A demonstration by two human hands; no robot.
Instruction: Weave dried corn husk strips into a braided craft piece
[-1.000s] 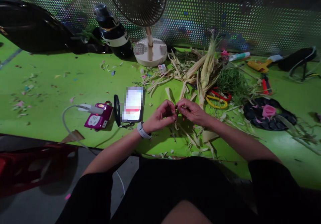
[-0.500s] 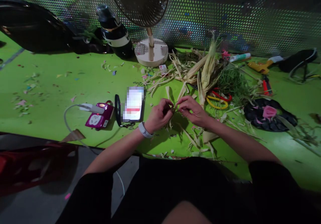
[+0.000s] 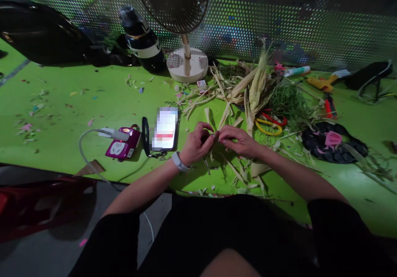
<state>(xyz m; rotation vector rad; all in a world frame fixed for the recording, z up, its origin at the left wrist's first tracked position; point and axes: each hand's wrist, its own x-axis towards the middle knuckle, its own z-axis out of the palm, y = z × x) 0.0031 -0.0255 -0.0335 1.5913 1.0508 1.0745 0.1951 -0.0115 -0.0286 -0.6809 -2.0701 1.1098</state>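
Green table: under everything, littered with scraps; dark pen marks by the phone's top edge, can't read them.
Perforated screen [image 3: 248, 24]: along the table's back edge, no lettering made out.
Desk fan [image 3: 172, 3]: at the back, pale round base, no brand legible.
Dry husk pile [image 3: 257, 82]: beyond my fingers, off to the right, well apart from the fan head.
Dark bottle [image 3: 144, 47]: left of fan base; white band with letters partly turned away, a big "U"-like letter higher up, full brand unreadable.
Left hand [image 3: 197, 143]: watch strap at wrist; thumb and index pinched at the tips on the strip, other fingers curled.
Right hand [image 3: 240, 141]: thumb and index nearly together, tips meeting the left's; can't tell if they grip anything.
Phone [image 3: 166, 124]: left of my hands, lit screen pixelated, text lost.
Purple socket block [image 3: 119, 150]: left of phone, white cable, markings too small.
Red-white card [image 3: 201, 85]: near fan base, print illegible.
Thin husk strip [image 3: 212, 152]: at left fingertips, ends dangling just below.
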